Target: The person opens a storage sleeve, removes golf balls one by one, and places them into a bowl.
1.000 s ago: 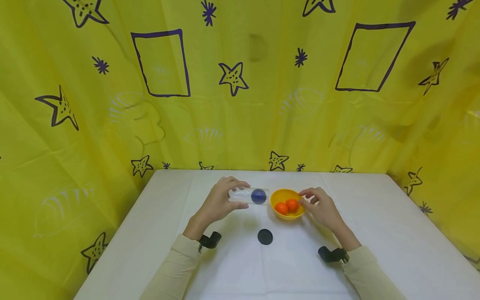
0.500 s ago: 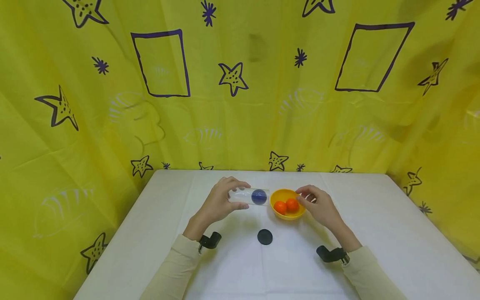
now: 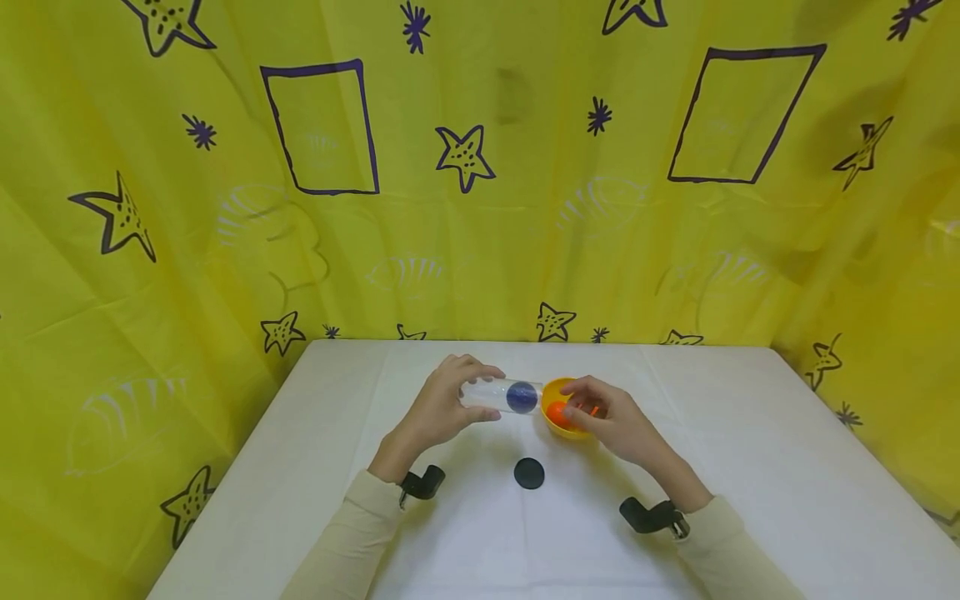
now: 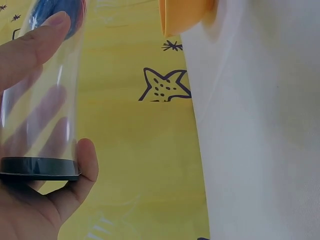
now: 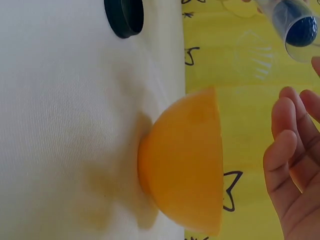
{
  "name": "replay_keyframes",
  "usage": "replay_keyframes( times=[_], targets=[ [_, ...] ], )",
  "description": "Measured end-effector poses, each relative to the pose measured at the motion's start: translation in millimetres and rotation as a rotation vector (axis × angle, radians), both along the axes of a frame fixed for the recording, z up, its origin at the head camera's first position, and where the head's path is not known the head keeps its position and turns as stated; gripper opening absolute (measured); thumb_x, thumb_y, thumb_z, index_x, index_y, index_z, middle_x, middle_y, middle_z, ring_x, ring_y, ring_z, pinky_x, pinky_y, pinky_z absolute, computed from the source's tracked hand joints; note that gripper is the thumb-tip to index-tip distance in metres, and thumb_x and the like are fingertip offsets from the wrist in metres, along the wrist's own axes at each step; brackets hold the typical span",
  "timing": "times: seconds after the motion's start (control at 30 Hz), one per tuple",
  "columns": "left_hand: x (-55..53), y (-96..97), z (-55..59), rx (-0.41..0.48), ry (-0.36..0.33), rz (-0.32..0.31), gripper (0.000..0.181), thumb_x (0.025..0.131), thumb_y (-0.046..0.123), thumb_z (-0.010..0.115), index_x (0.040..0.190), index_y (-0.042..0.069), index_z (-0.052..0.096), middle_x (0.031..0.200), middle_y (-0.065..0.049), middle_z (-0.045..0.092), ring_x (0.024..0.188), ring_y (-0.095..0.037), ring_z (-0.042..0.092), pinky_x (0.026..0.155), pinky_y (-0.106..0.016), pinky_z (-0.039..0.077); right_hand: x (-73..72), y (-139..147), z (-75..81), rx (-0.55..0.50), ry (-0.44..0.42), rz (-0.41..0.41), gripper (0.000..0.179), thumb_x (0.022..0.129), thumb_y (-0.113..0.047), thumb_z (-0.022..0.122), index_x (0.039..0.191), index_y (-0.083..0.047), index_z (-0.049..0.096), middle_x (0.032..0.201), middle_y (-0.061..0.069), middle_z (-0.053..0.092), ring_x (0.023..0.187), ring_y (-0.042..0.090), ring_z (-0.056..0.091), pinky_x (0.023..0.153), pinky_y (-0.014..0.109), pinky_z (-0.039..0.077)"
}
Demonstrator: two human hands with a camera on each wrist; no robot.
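My left hand (image 3: 435,407) grips a clear tube (image 4: 60,120), which lies on its side in the head view with its open end toward the yellow bowl (image 5: 185,160). Inside the tube, near that mouth, is a dark blue ball (image 3: 522,397). A black cap (image 4: 40,168) covers the tube's other end, by my palm. Over the bowl is my right hand (image 3: 618,423), its fingers loosely bent and nothing seen between them. Two orange things sit in the bowl; one orange ball (image 3: 557,413) shows at the left, and the other is mostly hidden behind my fingers.
A round black lid (image 3: 529,473) lies on the white table (image 3: 570,533) in front of the bowl. Behind the table's far edge hangs a yellow curtain (image 3: 525,250) with starfish drawings.
My right hand has moved left from the bowl's right rim to over the bowl, now covering much of it. The left hand and tube have shifted very slightly right.
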State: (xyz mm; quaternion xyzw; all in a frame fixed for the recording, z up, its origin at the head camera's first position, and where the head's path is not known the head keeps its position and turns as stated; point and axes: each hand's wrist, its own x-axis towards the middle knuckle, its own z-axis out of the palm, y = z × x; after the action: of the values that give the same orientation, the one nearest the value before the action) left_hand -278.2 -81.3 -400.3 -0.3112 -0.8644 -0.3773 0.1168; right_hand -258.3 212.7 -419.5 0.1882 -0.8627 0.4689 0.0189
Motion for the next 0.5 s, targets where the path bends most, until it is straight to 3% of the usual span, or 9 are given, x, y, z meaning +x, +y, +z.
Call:
replay_keyframes(
  times=[0.1,0.3,0.5],
  targets=[
    [1.6,1.1,0.7,0.002,-0.004,-0.009,0.049,0.076,0.017,0.091,0.122,0.016,0.073,0.109,-0.004,0.068,0.109,-0.032,0.057,0.083,-0.042,0.051,1.8,-3.4,-0.5,-0.017,0.02,0.044,0.033,0.096,-0.018,0.072,0.124,-0.004,0.065,0.102,0.008,0.068,0.088,0.019,0.06,0.075,0.022,0.053],
    [3.3,3.4,0.7,-0.015,0.005,-0.012,0.048,0.077,0.02,0.091,0.121,0.018,0.073,0.108,-0.003,0.068,0.108,-0.029,0.057,0.082,-0.03,0.046,3.4,-7.3,-0.7,-0.052,0.022,0.121,0.035,0.096,-0.016,0.072,0.128,-0.007,0.062,0.105,0.009,0.069,0.091,0.016,0.063,0.078,0.024,0.054],
    [3.8,5.9,0.4,-0.027,0.005,-0.011,0.048,0.076,0.02,0.091,0.12,0.019,0.074,0.109,-0.002,0.069,0.107,-0.025,0.057,0.082,-0.03,0.045,3.3,-9.6,-3.4,-0.063,0.04,0.152,0.038,0.096,-0.016,0.073,0.131,-0.009,0.06,0.103,0.009,0.068,0.09,0.017,0.065,0.076,0.024,0.055]
  ],
)
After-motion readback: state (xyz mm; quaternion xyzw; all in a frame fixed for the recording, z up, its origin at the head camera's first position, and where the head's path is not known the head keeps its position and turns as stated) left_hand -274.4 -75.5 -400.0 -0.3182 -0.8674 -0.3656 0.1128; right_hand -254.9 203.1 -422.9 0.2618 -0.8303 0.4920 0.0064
